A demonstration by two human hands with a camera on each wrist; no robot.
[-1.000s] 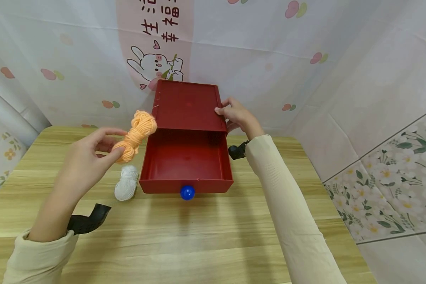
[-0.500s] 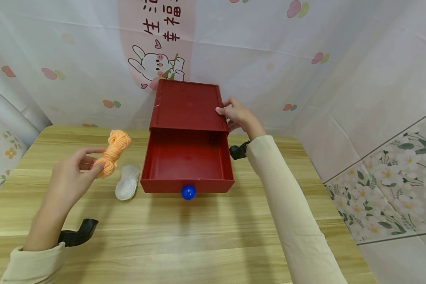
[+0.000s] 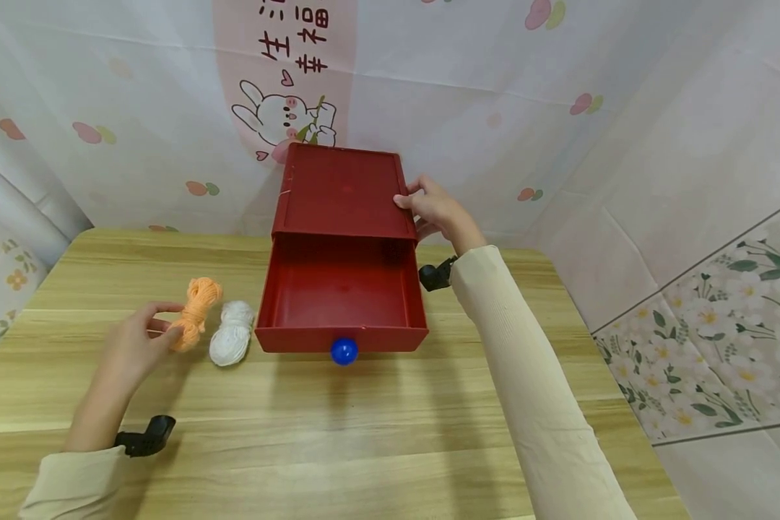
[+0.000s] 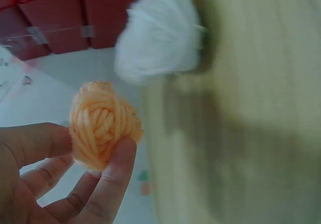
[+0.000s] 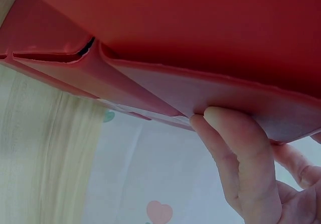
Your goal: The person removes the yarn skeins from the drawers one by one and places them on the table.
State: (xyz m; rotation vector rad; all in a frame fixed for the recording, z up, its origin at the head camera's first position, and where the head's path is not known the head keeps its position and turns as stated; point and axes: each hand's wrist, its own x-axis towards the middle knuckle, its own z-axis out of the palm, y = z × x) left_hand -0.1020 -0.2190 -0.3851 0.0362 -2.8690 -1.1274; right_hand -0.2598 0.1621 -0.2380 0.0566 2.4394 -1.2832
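My left hand [image 3: 136, 348] pinches a small orange yarn skein [image 3: 197, 312], bound at its middle, between thumb and fingers. The skein is low over the table, left of a white yarn skein [image 3: 232, 334]; whether its lower end touches the wood I cannot tell. In the left wrist view the orange skein [image 4: 103, 126] is apart from the white one [image 4: 158, 35]. My right hand [image 3: 434, 208] holds the right edge of a red drawer box [image 3: 343, 191], thumb on top and fingers at the side. The red drawer [image 3: 341, 292] is pulled out, nothing visible inside; its knob [image 3: 344, 352] is blue.
The box stands at the back of a wooden table [image 3: 338, 448], close to a patterned curtain [image 3: 442, 94]. A flowered panel [image 3: 715, 339] borders the right side. A black wrist camera [image 3: 146, 437] sits at the left wrist, another camera [image 3: 436, 274] at the right.
My left hand has carried the orange skein left and down, from beside the box's front to near the table left of the white skein. The right hand stays on the box.
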